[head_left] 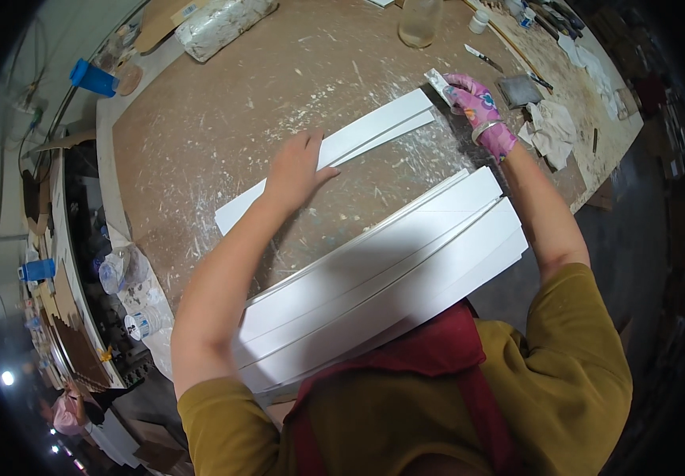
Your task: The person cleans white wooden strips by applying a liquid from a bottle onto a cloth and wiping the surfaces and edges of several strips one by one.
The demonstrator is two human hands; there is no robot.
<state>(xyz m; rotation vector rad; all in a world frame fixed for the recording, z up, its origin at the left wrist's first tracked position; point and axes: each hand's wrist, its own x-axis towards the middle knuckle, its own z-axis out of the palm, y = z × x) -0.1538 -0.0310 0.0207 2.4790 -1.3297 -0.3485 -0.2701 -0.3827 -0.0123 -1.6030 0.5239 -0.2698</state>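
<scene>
My left hand (295, 168), bare, lies across a long white strip (378, 123), its fingers over the far edge and its thumb at the near one. A second, narrower white strip (396, 133) shows along the near side. My right hand (476, 103), in a pink flowered glove with a bracelet at the wrist, is closed round a small whitish block (438, 86) just past the strip's right end. Nearer my body, a stack of wide white strips (382, 270) lies slanted along the table's front edge.
The brown table (200, 151) is scuffed with white marks. Along its far side are a plastic-wrapped bundle (223, 28), a clear jar (419, 24), a knife (484, 57), a grey pad (519, 91) and a crumpled cloth (550, 131). A blue cup (93, 78) stands far left; another person (73, 411) is lower left.
</scene>
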